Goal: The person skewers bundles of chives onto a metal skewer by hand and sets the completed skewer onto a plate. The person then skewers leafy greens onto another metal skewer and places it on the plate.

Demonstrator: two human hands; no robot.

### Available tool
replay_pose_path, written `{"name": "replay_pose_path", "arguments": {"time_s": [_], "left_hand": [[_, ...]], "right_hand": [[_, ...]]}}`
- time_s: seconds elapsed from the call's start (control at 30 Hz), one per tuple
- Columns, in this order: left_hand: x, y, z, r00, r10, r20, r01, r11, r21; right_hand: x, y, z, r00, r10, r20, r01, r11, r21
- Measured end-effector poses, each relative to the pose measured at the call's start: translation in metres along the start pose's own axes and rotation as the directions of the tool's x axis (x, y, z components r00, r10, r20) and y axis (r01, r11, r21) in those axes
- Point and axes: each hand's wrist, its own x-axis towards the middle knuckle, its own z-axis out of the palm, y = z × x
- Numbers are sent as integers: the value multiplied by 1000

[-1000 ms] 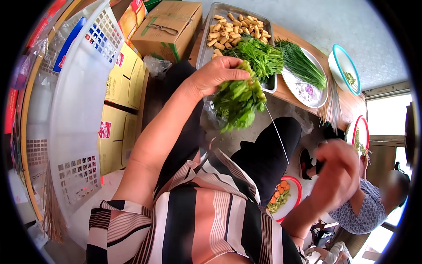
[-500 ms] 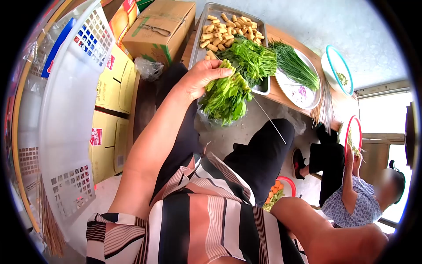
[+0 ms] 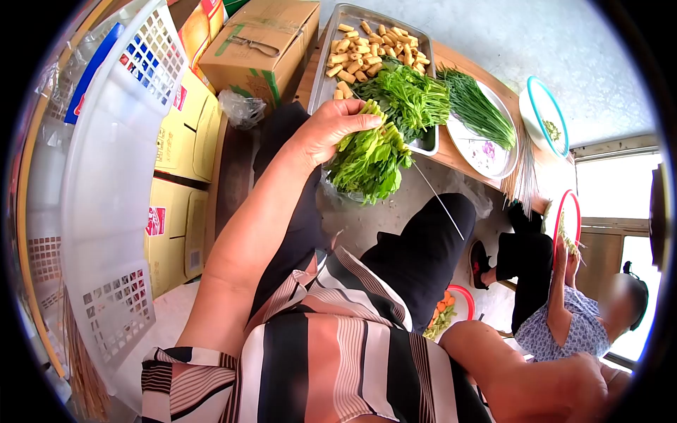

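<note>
My left hand (image 3: 343, 128) is closed around a bunch of leafy greens (image 3: 372, 166), its thumb pressed over the cut stems. The leaves hang down above my lap. A thin stick (image 3: 441, 201) slants from beside the greens towards my knee; whether it passes into the bunch is hidden. Just beyond the hand, more leafy greens (image 3: 409, 95) lie in a metal tray (image 3: 329, 46) with short tan pieces (image 3: 370, 49) of food. My bare right arm (image 3: 508, 363) bends away at the lower right, and its hand does not show.
On the wooden bench stand a white plate (image 3: 469, 144) of long green stalks (image 3: 479, 109) and a blue-rimmed bowl (image 3: 532, 116). Thin sticks (image 3: 520, 173) overhang its edge. Cardboard boxes (image 3: 257, 49) and a white plastic basket (image 3: 106, 176) are at left. A person (image 3: 571, 310) holds a red-rimmed basket (image 3: 578, 211) at right.
The view has shifted slightly, so most things sit a little to the right. My left hand keeps its hold on the greens, and its thumb has stretched across the stems.
</note>
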Motion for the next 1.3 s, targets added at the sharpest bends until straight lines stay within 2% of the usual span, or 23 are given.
{"name": "replay_pose_path", "arguments": {"time_s": [0.33, 0.43, 0.5, 0.57, 0.63, 0.7, 0.73, 0.83, 0.97, 1.03, 1.17, 1.3], "left_hand": [[0, -1, 5, 1000, 4, -6, -4, 999, -42], [1, -2, 2, 1000, 4, 27, -4, 1000, 0], [2, -3, 2, 999, -4, 39, 5, 1000, -19], [3, -5, 1, 998, -9, 63, 10, 1000, -3], [3, -7, 1, 997, -12, 75, 15, 1000, -27], [3, -6, 3, 999, 15, 41, -15, 1000, 11], [4, -8, 1, 999, 8, 45, -9, 1000, 14], [4, -7, 3, 999, 11, 33, -12, 999, 40], [2, -7, 2, 998, 24, 54, -27, 998, 55], [1, -6, 1, 997, 15, 73, -21, 997, 80], [2, -6, 0, 997, 34, 65, -41, 993, 113], [0, -1, 3, 998, 14, 56, -15, 999, 33]], "right_hand": [[8, 1, 4, 1000, 30, -8, -29, 999, 39], [13, 2, 5, 995, 92, -31, -91, 995, 52], [11, 16, 15, 955, 281, -99, -286, 958, -36], [-3, 54, 26, 850, 507, -142, -526, 834, -165], [-26, 104, 37, 781, 613, -118, -611, 710, -352], [-47, 124, 43, 732, 679, -54, -635, 651, -416], [-55, 131, 46, 757, 653, -34, -591, 662, -461], [-59, 133, 52, 626, 780, -1, -733, 588, -344], [-65, 134, 57, 644, 765, 0, -708, 595, -380], [-67, 134, 59, 694, 718, -62, -690, 637, -344], [-68, 129, 57, 653, 754, -72, -732, 604, -314], [-66, 127, 56, 646, 760, -67, -738, 600, -308]]}}
